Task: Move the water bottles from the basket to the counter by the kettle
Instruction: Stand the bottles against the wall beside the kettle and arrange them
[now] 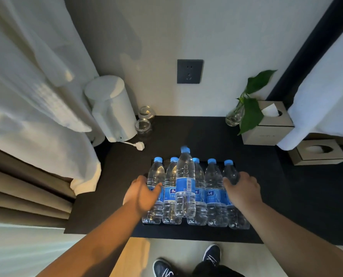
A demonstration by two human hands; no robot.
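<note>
— Water bottles (185,176): where are they?
— Six, upright in the basket (219,162) on the counter (186,132); the kettle (110,108) stands far left; left hand (142,194) curls round the leftmost bottle (156,172); right hand (244,188) grips the rightmost bottle (230,170).

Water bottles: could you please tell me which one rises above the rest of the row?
The middle bottle: its blue cap sits higher than the other five caps, it overlaps its neighbours, and its label shows a barcode.

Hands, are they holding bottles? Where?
Left hand grips the leftmost bottle around its middle; right hand grips the rightmost bottle around its upper body.
</note>
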